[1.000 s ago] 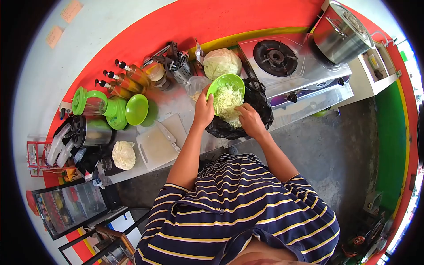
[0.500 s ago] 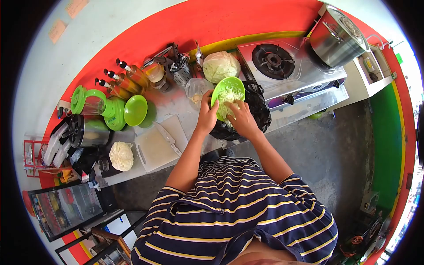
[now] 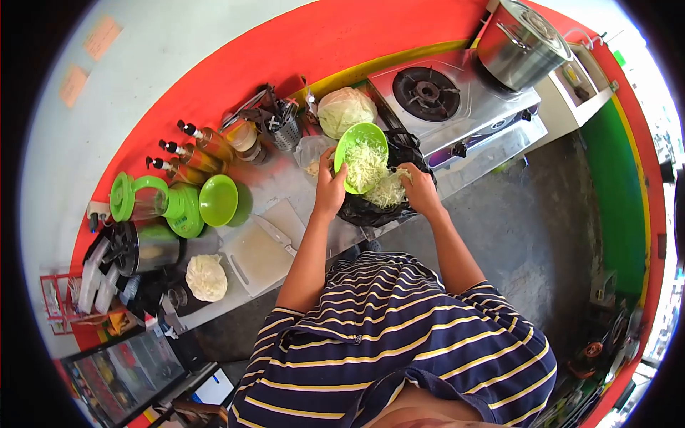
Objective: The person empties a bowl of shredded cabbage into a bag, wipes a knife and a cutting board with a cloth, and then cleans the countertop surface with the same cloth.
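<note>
My left hand (image 3: 329, 191) grips the side of a green bowl (image 3: 362, 131), thumb at the near rim. The bowl is tipped toward me and holds shredded cabbage (image 3: 365, 165). To its right my right hand (image 3: 421, 190) has curled fingers among more pale shreds (image 3: 387, 191); its fingertips are partly hidden. Beneath both lies a black plastic bag (image 3: 367, 215). Just behind the bowl sits a whole cabbage (image 3: 347, 113). A clear plastic bag (image 3: 311, 153) lies left of the bowl.
A gas stove (image 3: 457, 93) with a large steel pot (image 3: 517, 50) stands at right. Leftward are a cutting board (image 3: 258, 250) with a knife (image 3: 275, 234), a cut cabbage (image 3: 207, 278), another green bowl (image 3: 218, 200), a blender (image 3: 184, 210), several pump bottles (image 3: 212, 144) and a utensil holder (image 3: 287, 133).
My right hand has left the inside of the bowl and moved right, over the black bag. More shredded cabbage now shows beside the bowl. My left hand keeps its hold. The view has turned slightly.
</note>
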Action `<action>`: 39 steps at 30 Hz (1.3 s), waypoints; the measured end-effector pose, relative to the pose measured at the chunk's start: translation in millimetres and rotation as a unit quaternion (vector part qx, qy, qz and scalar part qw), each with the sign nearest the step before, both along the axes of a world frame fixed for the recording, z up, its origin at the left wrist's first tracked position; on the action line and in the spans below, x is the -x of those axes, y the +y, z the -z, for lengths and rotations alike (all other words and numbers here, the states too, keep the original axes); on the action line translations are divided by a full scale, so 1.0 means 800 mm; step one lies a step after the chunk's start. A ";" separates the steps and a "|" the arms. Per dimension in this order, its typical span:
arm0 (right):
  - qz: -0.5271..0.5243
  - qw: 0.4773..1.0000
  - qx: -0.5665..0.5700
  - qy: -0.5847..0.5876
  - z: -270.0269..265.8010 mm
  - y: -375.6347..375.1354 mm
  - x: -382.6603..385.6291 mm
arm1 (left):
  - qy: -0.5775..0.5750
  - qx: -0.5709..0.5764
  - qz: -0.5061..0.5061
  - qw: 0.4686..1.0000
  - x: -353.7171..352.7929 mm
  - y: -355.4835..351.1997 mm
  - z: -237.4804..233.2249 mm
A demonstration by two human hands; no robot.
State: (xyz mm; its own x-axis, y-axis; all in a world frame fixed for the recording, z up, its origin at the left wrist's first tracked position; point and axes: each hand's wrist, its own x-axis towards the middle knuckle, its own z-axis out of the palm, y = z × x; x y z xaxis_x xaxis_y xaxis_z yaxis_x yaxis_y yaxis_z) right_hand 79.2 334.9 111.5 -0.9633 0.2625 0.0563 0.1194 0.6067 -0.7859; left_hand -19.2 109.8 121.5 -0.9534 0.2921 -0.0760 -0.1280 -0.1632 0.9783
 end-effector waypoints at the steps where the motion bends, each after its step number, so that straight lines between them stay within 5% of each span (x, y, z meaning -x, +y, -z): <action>1: 0.006 1.000 -0.002 0.001 -0.004 0.000 0.002 | -0.007 -0.005 -0.002 1.000 0.002 0.000 -0.001; 8: -0.084 0.994 -0.038 0.055 -0.032 -0.035 0.030 | -0.040 -0.009 0.047 0.998 0.010 0.011 0.016; 15: -0.109 0.979 -0.169 0.044 -0.012 -0.082 0.035 | 0.047 0.037 0.068 0.996 0.014 0.018 0.016; 22: -0.148 0.985 -0.087 0.002 -0.004 -0.044 0.017 | 0.039 0.028 0.068 0.997 0.014 0.010 0.017; 32: -0.066 0.996 -0.005 0.053 -0.009 -0.005 0.002 | -0.008 0.023 0.050 0.998 0.016 0.001 -0.008; 39: -0.138 0.984 -0.078 0.085 -0.053 -0.029 0.036 | -0.019 0.032 0.064 0.997 0.022 -0.001 -0.005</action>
